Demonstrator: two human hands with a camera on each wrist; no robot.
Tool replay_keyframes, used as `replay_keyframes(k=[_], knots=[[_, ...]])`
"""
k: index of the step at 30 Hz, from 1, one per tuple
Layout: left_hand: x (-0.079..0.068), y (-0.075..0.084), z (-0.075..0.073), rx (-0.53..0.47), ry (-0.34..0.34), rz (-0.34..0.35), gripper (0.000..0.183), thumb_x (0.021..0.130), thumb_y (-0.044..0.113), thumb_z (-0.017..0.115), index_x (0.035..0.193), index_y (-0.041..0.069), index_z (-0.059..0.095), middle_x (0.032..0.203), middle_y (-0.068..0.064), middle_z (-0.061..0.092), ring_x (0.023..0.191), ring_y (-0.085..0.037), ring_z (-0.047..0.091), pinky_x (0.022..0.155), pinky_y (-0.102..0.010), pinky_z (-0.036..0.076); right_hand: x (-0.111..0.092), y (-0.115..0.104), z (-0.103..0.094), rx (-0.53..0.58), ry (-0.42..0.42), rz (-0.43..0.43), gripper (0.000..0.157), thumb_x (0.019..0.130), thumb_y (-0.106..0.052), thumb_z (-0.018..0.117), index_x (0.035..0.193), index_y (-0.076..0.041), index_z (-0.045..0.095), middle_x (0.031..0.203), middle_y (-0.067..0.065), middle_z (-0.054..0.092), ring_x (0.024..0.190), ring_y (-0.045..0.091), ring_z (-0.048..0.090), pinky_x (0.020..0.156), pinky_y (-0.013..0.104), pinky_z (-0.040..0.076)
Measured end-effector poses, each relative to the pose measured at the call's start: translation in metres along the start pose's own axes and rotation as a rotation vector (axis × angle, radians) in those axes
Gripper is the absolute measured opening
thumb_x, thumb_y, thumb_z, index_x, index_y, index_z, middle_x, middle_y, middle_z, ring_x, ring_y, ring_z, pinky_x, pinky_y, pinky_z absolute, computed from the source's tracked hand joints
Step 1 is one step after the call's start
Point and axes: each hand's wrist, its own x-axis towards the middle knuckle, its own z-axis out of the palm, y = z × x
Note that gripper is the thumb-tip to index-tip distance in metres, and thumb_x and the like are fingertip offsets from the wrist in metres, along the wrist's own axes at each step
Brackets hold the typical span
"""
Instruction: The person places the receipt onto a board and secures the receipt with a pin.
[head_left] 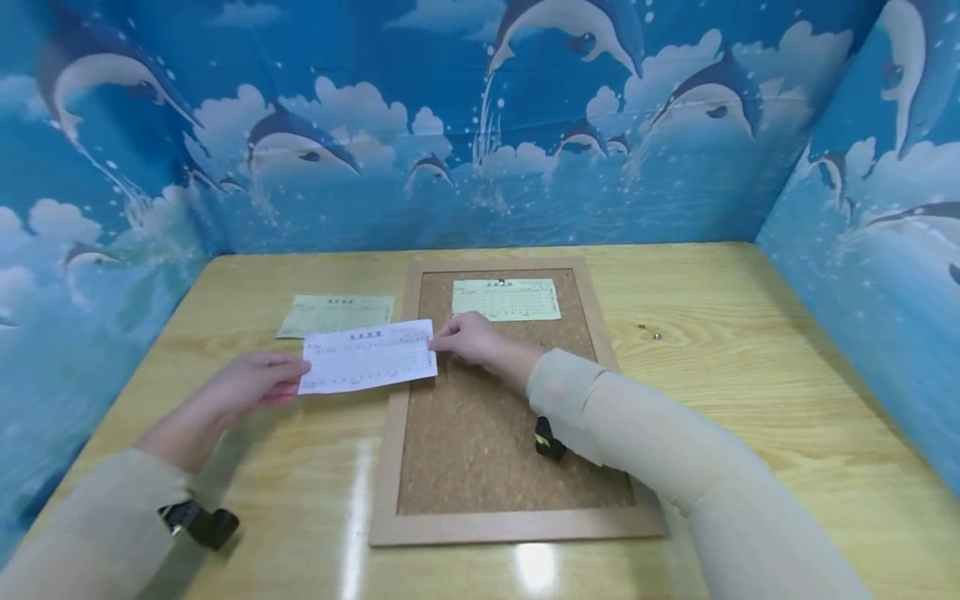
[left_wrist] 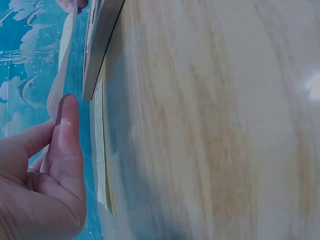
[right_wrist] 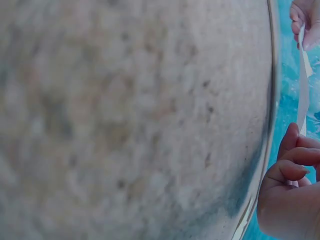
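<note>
A white printed form slip (head_left: 367,358) is stretched between both hands, raised above the table in the wrist views. My left hand (head_left: 258,382) pinches its left edge between thumb and fingers. At its right edge my right hand (head_left: 472,337) pinches it, over the left part of a framed cork board (head_left: 517,450). A pale green form slip (head_left: 506,300) lies at the top of the board, with a small pin (head_left: 502,282) at its upper edge. Behind the white slip, another greenish slip (head_left: 337,312) lies on the table, its lower part partly covered.
Two small metallic bits (head_left: 657,337) lie on the wooden table (head_left: 750,400) right of the board. Dolphin-print cloth (head_left: 465,200) walls the back and both sides. Each sleeve carries a small black device (head_left: 550,440).
</note>
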Motion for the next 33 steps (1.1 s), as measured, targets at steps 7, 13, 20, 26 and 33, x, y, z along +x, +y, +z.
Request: replay_keyframes(k=[7,13,20,26,33], knots=[[0.008,0.001,0.006,0.032,-0.002,0.008,0.052,0.098,0.019,0.050,0.130,-0.019,0.037,0.085,0.003,0.067,0.076,-0.006,0.063,0.073,-0.027,0.053,0.003,0.008,-0.006,0.032,-0.007,0.019,0.019,0.086,-0.020,0.068,0.092,-0.003,0.072,0.063,0.000,0.053,0.045,0.007,0.036,0.044,0.021,0.033],[0.012,0.004,0.015,0.022,0.001,0.016,0.051,0.098,0.018,0.050,0.131,-0.018,0.037,0.086,0.002,0.067,0.076,-0.006,0.063,0.074,-0.027,0.053,0.002,0.013,-0.013,0.052,-0.002,0.042,0.018,0.087,-0.020,0.068,0.093,-0.004,0.073,0.065,0.001,0.053,0.045,0.008,0.036,0.045,0.021,0.033],[0.020,0.012,0.024,0.044,-0.002,0.029,0.046,0.097,0.019,0.052,0.128,-0.015,0.044,0.087,0.000,0.067,0.078,-0.008,0.063,0.074,-0.027,0.053,-0.006,0.016,-0.026,-0.003,0.016,0.049,0.022,0.087,-0.023,0.067,0.097,-0.004,0.072,0.085,0.001,0.063,0.059,0.011,0.047,0.050,0.022,0.038],[0.027,0.020,0.033,0.077,0.005,0.030,0.045,0.096,0.018,0.052,0.127,-0.014,0.046,0.085,0.000,0.066,0.075,-0.007,0.062,0.071,-0.026,0.053,-0.010,0.018,-0.038,-0.053,0.030,0.060,0.023,0.088,-0.025,0.065,0.098,-0.005,0.071,0.093,0.004,0.064,0.063,0.012,0.047,0.054,0.024,0.039],[0.033,0.026,0.044,0.061,0.024,-0.009,0.045,0.096,0.018,0.054,0.128,-0.013,0.046,0.082,0.000,0.065,0.072,-0.007,0.062,0.069,-0.024,0.053,-0.015,0.026,-0.045,-0.022,0.039,0.086,0.024,0.089,-0.025,0.064,0.101,-0.005,0.070,0.103,0.005,0.064,0.076,0.015,0.053,0.060,0.026,0.042]])
